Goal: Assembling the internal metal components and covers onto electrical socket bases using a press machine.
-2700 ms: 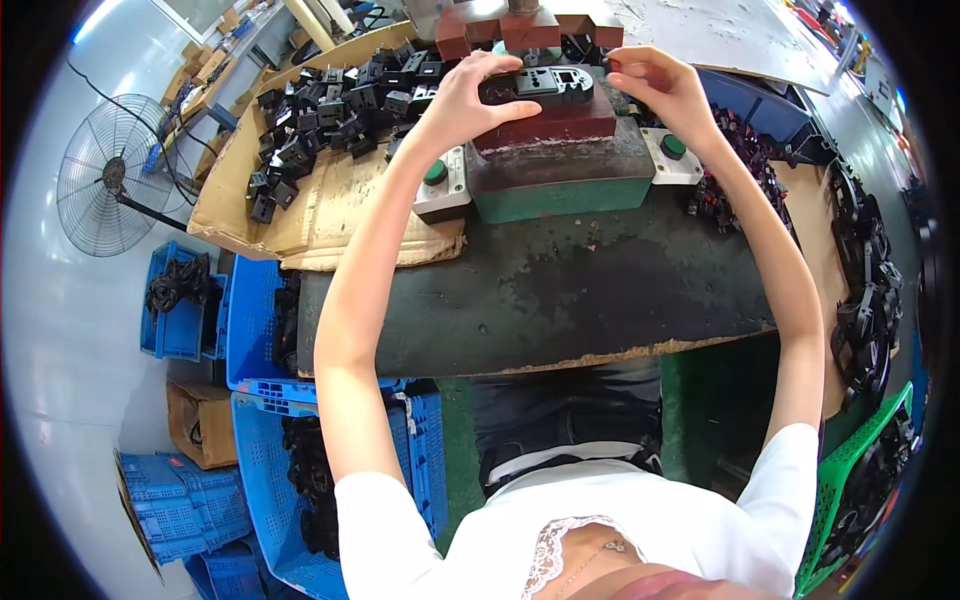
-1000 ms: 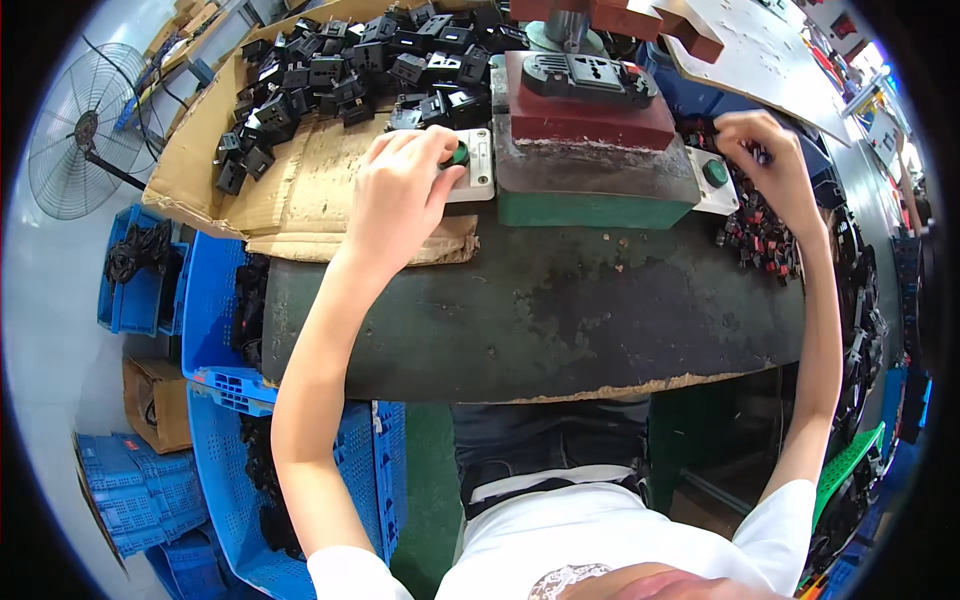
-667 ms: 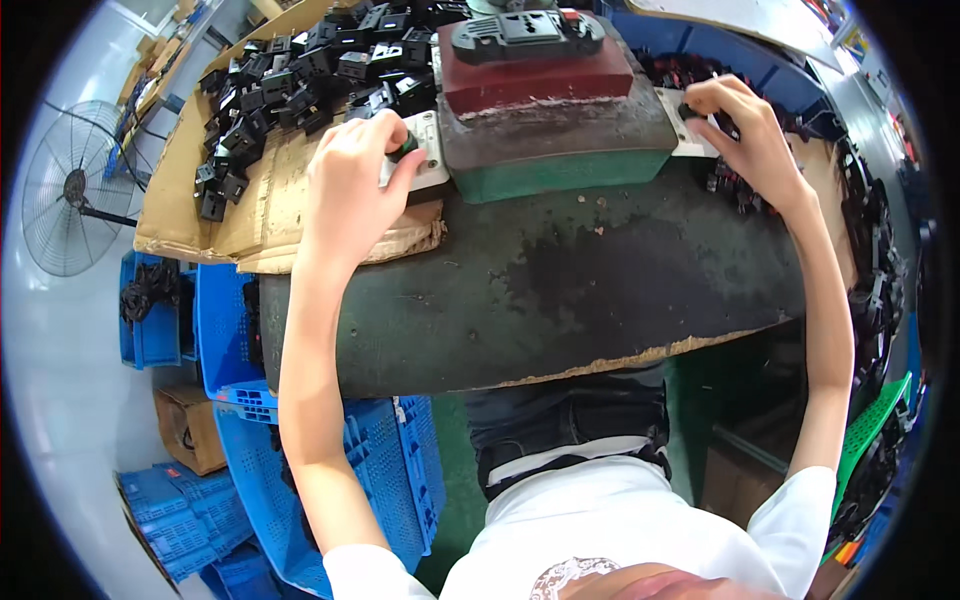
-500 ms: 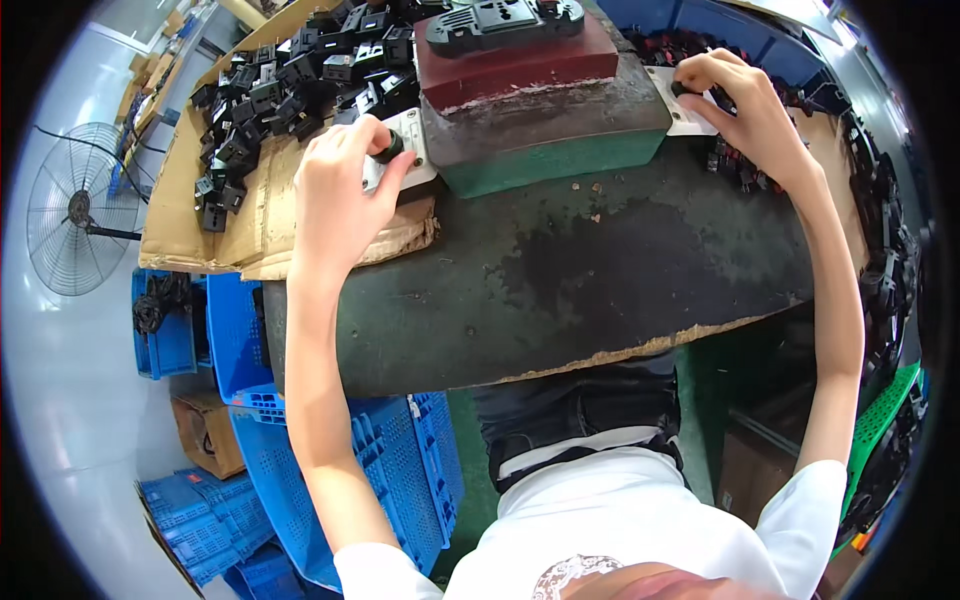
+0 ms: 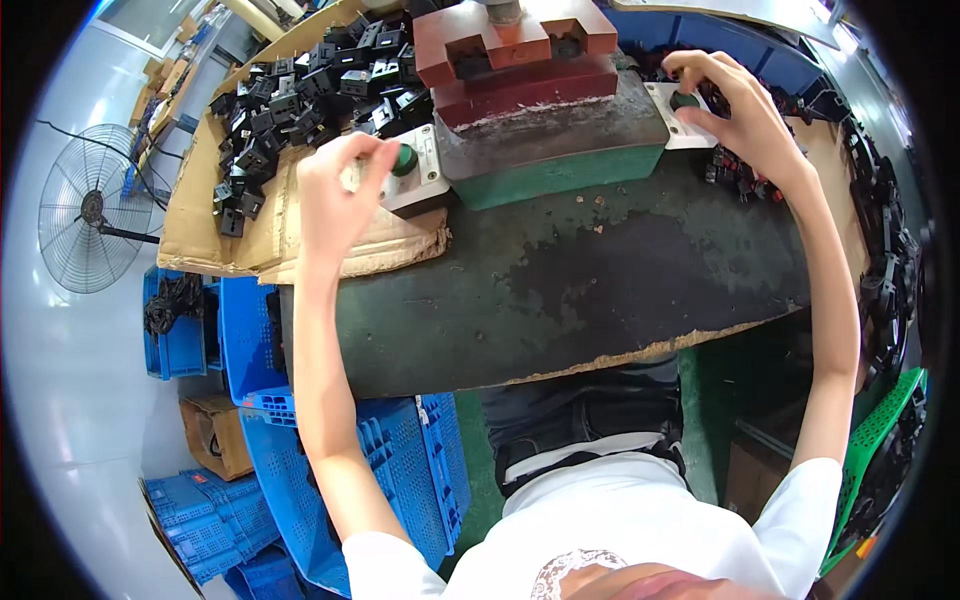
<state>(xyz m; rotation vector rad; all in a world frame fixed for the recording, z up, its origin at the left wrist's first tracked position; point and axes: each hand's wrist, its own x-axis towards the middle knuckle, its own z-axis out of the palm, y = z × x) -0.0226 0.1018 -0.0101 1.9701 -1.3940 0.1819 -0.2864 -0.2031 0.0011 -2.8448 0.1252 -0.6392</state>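
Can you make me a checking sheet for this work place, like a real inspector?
Surface: dark table, patchy and worn, front edge frayed.
Job's things: upper red block down over lower red block; anything between them is hidden.
Clutter: black plastic pieces heaped in an open cardboard box; red-and-black parts at right.
Hands: left hand beside left green button; right hand curved around right green button, contact unclear.
Cables: thin dark cable near the fan.
Surroundings: blue crates left, green basket right.
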